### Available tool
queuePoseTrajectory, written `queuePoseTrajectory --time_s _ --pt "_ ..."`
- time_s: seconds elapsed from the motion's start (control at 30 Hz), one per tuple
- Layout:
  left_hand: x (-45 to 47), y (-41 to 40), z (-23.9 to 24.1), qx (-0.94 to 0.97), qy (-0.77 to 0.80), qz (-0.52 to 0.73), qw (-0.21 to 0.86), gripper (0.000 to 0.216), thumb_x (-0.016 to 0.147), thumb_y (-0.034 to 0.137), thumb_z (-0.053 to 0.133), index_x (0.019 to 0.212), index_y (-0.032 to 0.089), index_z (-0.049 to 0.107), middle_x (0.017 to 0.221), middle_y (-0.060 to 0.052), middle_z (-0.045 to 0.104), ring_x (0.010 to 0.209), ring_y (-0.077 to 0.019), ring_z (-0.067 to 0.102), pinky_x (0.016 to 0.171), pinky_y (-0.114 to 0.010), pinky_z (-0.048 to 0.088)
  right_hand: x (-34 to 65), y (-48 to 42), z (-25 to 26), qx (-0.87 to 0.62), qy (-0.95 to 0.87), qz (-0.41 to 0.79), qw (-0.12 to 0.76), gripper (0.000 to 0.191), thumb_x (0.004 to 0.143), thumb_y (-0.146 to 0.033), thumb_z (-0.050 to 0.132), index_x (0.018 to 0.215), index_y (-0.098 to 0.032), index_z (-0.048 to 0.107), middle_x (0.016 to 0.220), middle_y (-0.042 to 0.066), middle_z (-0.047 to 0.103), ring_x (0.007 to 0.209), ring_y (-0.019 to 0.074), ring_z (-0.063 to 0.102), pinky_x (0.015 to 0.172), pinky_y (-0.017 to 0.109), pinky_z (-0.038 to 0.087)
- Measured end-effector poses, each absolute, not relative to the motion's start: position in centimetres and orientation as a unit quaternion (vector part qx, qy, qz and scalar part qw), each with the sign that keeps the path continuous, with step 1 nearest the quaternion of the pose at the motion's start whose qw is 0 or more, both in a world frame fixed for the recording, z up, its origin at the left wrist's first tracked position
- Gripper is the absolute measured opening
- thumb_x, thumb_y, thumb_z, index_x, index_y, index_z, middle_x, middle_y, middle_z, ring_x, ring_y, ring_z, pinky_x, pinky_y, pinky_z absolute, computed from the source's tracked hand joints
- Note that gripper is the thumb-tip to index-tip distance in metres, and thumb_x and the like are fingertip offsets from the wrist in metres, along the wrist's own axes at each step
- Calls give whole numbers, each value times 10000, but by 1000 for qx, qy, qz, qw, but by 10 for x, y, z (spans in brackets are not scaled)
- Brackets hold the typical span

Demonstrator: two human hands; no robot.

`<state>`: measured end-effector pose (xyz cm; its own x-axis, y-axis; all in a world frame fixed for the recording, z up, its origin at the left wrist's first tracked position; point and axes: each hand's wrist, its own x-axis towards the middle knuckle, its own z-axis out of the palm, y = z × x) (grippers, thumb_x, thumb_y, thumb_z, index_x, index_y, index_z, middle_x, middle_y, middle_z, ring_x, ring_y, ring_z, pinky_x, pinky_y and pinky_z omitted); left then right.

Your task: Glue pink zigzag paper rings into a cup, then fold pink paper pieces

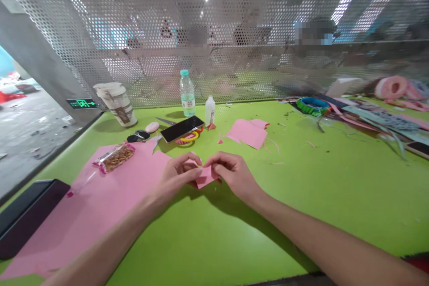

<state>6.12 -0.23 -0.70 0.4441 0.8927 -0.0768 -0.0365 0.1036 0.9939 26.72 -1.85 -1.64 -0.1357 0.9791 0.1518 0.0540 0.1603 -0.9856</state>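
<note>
My left hand and my right hand meet over the green table, both pinched on a small pink paper piece held between their fingertips. A large pink sheet lies under my left forearm. More cut pink paper pieces rest further back, right of centre.
A nut packet lies on the big sheet. Behind it stand a phone, scissors, a glue bottle, a water bottle, a lidded cup. A dark tablet sits left. Paper rolls and strips crowd the right. Perforated screen at back.
</note>
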Motion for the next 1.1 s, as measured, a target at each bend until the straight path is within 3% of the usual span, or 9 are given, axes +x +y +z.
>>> queuePoseTrajectory --time_s 0.1,0.17,0.23,0.3,0.5,0.63,0.73,0.9,1.1 --pt "61 -3 -8 595 376 347 619 398 909 485 804 1166 239 626 886 -23 772 785 -215 733 692 -318 578 267 -18 -16 -446 -594 471 475 165 860 -200 603 851 -207 767 733 -1 692 670 164 605 615 288 462" --pt "63 -4 -8 642 390 351 559 328 898 447 821 1089 219 685 921 -35 767 838 -213 727 726 -311 568 267 -18 -17 -454 -597 468 468 156 894 -218 603 880 -208 758 802 13 716 739 180 637 677 309 498" --pt "65 -4 -7 655 413 367 516 271 895 433 823 959 185 735 841 -39 753 769 -198 707 687 -298 552 267 -17 -18 -463 -595 463 466 132 924 -274 651 1001 -217 742 853 12 708 778 186 642 697 312 509" --pt "67 -5 -7 624 431 394 519 304 888 460 825 880 172 729 759 -33 744 683 -185 696 639 -289 551 268 -17 -20 -461 -593 472 461 254 905 -351 754 1118 -225 697 892 8 697 789 191 643 667 305 507" --pt "68 -8 -3 559 416 395 599 323 844 435 868 902 175 684 755 -33 773 657 -180 729 598 -263 579 268 -15 -22 -468 -600 475 443 305 913 -421 771 757 -212 613 672 -24 610 604 147 526 560 289 400" --pt "66 -9 -2 558 382 406 615 260 886 345 818 1066 169 753 777 -43 799 640 -170 721 617 -267 582 268 -17 -19 -421 -540 555 472 163 891 -352 773 888 -221 675 660 -43 648 561 142 567 557 285 452" --pt "62 -8 -2 540 343 427 639 176 862 282 780 980 152 793 845 -73 816 707 -190 751 690 -296 606 269 -17 -19 -382 -501 592 502 148 875 -311 760 1002 -236 770 693 -28 696 567 142 588 560 281 474" --pt "61 -9 -1 525 299 389 696 363 952 526 686 1099 194 692 866 -78 830 694 -241 787 675 -356 629 269 -18 -18 -386 -523 562 512 150 863 -291 710 822 -232 841 679 14 714 568 156 575 550 301 449" --pt "65 -8 -6 553 345 333 682 380 876 439 883 1063 192 662 816 -56 817 739 -193 787 706 -272 608 269 -23 -12 -404 -588 517 473 212 908 -266 620 862 -219 822 673 6 684 571 147 553 553 287 415"
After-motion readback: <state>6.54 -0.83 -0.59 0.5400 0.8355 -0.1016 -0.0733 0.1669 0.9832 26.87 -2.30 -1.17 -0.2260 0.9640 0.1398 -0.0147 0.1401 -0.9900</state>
